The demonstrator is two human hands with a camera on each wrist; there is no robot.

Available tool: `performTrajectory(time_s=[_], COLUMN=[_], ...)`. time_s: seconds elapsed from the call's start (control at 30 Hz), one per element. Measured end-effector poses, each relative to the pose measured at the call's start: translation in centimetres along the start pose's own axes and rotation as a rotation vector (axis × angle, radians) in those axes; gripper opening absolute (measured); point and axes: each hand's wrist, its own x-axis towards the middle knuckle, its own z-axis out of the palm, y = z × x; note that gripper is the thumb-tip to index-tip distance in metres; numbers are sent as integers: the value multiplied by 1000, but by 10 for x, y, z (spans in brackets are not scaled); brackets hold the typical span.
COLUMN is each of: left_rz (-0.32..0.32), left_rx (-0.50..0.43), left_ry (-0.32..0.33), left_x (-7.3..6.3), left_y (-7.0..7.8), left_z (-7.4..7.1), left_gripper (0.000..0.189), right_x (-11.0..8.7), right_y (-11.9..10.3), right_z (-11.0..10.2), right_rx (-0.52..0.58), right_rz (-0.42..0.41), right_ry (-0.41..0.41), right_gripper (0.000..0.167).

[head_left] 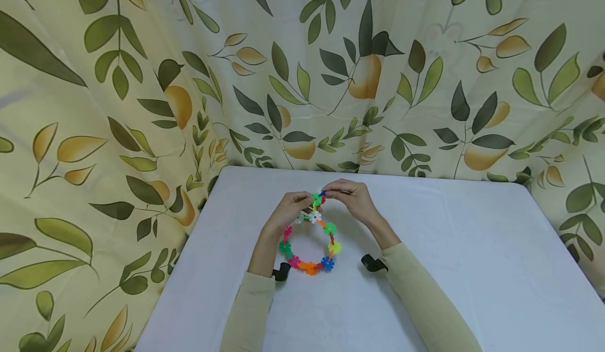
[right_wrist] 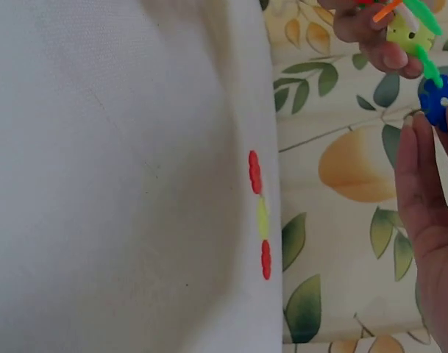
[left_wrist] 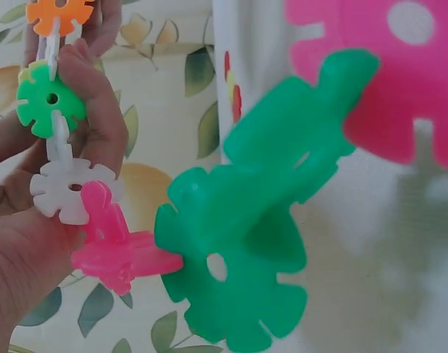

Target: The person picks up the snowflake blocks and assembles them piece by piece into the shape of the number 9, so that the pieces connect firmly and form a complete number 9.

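A closed ring of notched plastic snowflake discs [head_left: 310,269], in orange, blue, yellow, green, pink and white, hangs below my hands in the head view. My left hand [head_left: 287,210] grips the chain at its top, with its thumb beside a green disc [left_wrist: 51,99]. Linked into the chain near that palm are a white disc [left_wrist: 51,193] and pink discs [left_wrist: 109,250]. Large green discs [left_wrist: 238,257] are close to the left wrist camera. My right hand [head_left: 352,198] pinches a blue disc [right_wrist: 438,101] at the upper end, joined by a green disc to a yellow one [right_wrist: 402,37].
A white-covered table [head_left: 449,268] lies beneath the hands, with a leaf-and-fruit patterned curtain [head_left: 331,79] behind and at the left. Red [right_wrist: 254,173] and yellow [right_wrist: 262,217] pieces lie near the table's edge. Black wrist cameras [head_left: 374,263] stick out from both sleeves.
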Motion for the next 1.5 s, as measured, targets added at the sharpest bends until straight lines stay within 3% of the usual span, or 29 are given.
performTrajectory(time_s=[0.27,0.5,0.63,0.77,0.87,1.0,1.07,1.2,1.5], left_rz=[-29,-2,-10,-7,0,-1,7,24,65], left_rx=[-23,27,58,82,68,28,3,-50,-98], left_ry=[21,49,85,101,103,129,136,115,45], left_x=[-2,0,0,0,1,1,1,1,-3], left_y=[0,-3,-1,1,2,3,4,4,3], left_z=[-1,-2,-4,-5,-6,-8,-9,-11,-20], left_gripper=[27,28,24,23,23,23,23,24,29], right_x=[1,4,8,11,13,17,18,22,23], right_y=[-7,0,11,25,35,45,48,54,49], right_z=[7,0,-7,-13,-18,-21,-22,-20,-19], right_rx=[-37,10,-118,-307,-425,-563,-619,-691,-663], right_rz=[-33,71,165,313,430,528,543,530,530], right_ry=[-9,25,117,192,173,67,24,-6,90], right_gripper=[17,27,23,19,27,47,51,39,21])
